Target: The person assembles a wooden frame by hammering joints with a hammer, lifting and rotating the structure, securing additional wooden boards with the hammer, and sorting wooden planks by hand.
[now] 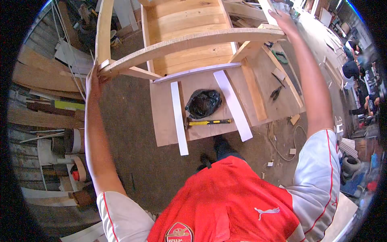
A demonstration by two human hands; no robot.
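Observation:
A wooden frame point(193, 40) with slatted boards spans the top of the view. My left hand point(95, 80) is closed round its left front corner, the fingers partly hidden by the wood. At the right corner, my right hand point(281, 21) grips the frame's upright. Below it lies a plywood sheet point(163, 121) bearing two pale strips, one on the left point(179, 121) and one on the right point(234, 107). Between them are a black plastic bag point(202, 103) and a hammer point(209, 122) with a yellow and black handle. Dark pliers point(276, 93) rest farther right.
Stacked boards point(44, 80) line the left side. A cord point(278, 151) and small wood scraps lie on the floor at the right. Two people point(351, 68) are at the far right, among clutter. A tyre-like roll point(351, 166) stands near my right sleeve.

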